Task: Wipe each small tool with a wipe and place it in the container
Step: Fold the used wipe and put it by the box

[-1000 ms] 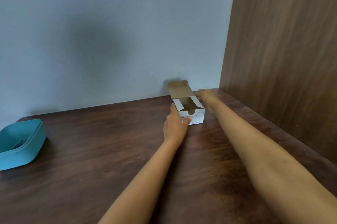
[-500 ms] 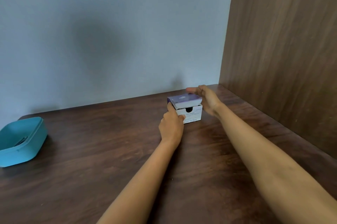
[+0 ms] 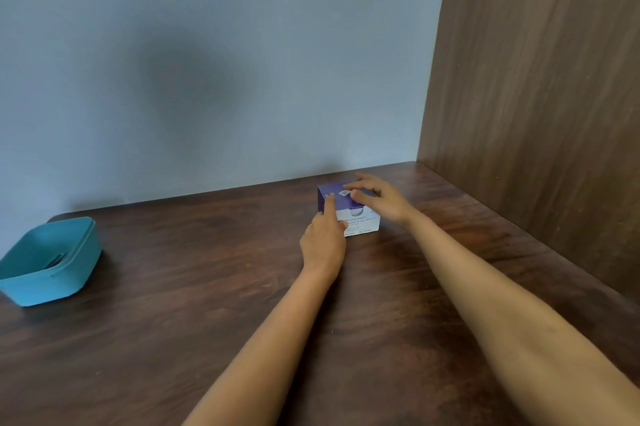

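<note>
Left hand (image 3: 323, 238): index finger pressing lid (image 3: 341, 205) of purple-and-white cardboard swab box (image 3: 363, 223), nothing gripped. Right hand (image 3: 379, 198): fingers flat on lid. Dark small tools (image 3: 55, 260) inside teal plastic container (image 3: 74, 282), well apart. Step: closing box; next, likely seating flap.

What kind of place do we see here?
Probably a desk nook indoors: a dark wood-grain tabletop meets a plain grey-blue wall and a brown wooden side panel.

Swab box (image 3: 360, 223) back-centre on table (image 3: 207, 321); container (image 3: 74, 264) far left.
</note>
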A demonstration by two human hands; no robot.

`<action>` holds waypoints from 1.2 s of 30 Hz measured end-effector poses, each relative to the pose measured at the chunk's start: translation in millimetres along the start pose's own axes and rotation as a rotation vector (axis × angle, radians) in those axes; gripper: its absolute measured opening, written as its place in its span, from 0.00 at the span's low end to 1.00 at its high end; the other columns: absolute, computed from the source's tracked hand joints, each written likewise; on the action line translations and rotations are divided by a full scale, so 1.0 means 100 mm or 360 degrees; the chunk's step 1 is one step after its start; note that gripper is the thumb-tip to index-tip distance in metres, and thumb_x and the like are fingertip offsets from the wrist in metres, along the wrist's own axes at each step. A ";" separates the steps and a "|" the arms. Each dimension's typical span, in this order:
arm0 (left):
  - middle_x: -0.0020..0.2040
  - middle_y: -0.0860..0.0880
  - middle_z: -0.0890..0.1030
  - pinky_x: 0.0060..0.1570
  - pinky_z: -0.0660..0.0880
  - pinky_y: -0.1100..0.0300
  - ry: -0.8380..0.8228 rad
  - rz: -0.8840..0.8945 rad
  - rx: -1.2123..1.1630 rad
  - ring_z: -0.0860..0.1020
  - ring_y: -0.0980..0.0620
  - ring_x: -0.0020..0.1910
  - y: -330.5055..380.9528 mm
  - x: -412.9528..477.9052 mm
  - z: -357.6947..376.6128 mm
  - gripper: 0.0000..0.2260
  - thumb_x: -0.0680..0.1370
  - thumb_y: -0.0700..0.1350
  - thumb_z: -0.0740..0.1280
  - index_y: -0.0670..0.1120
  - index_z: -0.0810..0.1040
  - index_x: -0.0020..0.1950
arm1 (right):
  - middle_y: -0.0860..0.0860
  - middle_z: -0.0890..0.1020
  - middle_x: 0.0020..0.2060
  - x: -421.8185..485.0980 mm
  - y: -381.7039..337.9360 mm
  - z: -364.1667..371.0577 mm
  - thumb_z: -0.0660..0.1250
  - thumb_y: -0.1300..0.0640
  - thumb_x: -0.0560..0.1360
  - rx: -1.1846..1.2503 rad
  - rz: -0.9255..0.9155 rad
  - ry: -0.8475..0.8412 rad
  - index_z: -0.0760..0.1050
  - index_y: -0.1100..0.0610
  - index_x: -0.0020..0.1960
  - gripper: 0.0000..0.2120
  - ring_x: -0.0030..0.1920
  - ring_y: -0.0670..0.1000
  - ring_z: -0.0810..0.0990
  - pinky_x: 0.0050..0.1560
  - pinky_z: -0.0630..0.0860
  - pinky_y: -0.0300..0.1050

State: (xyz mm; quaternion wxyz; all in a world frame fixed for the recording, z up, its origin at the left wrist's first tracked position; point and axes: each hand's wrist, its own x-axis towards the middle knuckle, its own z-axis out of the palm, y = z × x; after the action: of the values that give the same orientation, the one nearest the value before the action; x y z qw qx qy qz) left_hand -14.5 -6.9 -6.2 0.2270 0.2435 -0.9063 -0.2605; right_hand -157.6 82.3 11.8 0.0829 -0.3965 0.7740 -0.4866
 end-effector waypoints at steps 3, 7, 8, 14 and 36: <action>0.63 0.44 0.75 0.53 0.72 0.49 -0.0030 0.0046 0.0078 0.75 0.43 0.60 -0.03 -0.02 0.00 0.25 0.82 0.46 0.57 0.50 0.53 0.78 | 0.52 0.66 0.73 -0.04 -0.05 0.00 0.61 0.52 0.80 -0.0205 0.0024 -0.0001 0.78 0.51 0.63 0.14 0.74 0.48 0.61 0.63 0.60 0.36; 0.61 0.42 0.76 0.53 0.73 0.47 -0.0121 0.0067 -0.0035 0.76 0.40 0.57 -0.05 -0.06 -0.06 0.32 0.80 0.45 0.59 0.52 0.45 0.79 | 0.53 0.63 0.75 -0.06 -0.17 -0.01 0.54 0.49 0.82 -0.0440 0.0017 -0.0005 0.79 0.52 0.63 0.18 0.76 0.49 0.58 0.63 0.56 0.34; 0.63 0.42 0.75 0.54 0.73 0.46 -0.0128 0.0068 -0.0065 0.75 0.40 0.58 -0.06 -0.08 -0.09 0.34 0.80 0.46 0.61 0.51 0.43 0.79 | 0.54 0.62 0.75 -0.06 -0.19 -0.01 0.54 0.48 0.82 -0.0510 0.0013 0.0003 0.79 0.52 0.62 0.18 0.76 0.49 0.58 0.64 0.56 0.35; 0.75 0.39 0.62 0.66 0.65 0.47 0.0180 -0.0042 0.0246 0.65 0.38 0.70 -0.38 -0.15 -0.54 0.37 0.79 0.54 0.63 0.41 0.46 0.78 | 0.55 0.54 0.77 -0.11 -0.31 0.14 0.51 0.43 0.81 -0.0634 -0.0047 0.0160 0.72 0.48 0.69 0.21 0.78 0.57 0.47 0.75 0.50 0.58; 0.76 0.29 0.44 0.74 0.48 0.42 0.0825 -0.0972 0.0320 0.46 0.32 0.76 -2.38 -0.60 -2.24 0.57 0.69 0.64 0.71 0.33 0.41 0.76 | 0.63 0.60 0.74 -0.45 -0.68 1.07 0.65 0.54 0.74 -0.1302 0.0162 0.0704 0.67 0.60 0.72 0.28 0.75 0.67 0.49 0.74 0.48 0.60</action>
State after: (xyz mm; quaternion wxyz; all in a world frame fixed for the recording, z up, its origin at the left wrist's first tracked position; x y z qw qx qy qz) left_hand 229.4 -232.2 8.3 0.3349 0.5798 -0.7262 -0.1560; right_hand -36.3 25.5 1.5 -0.2235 -0.2448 0.9199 -0.2097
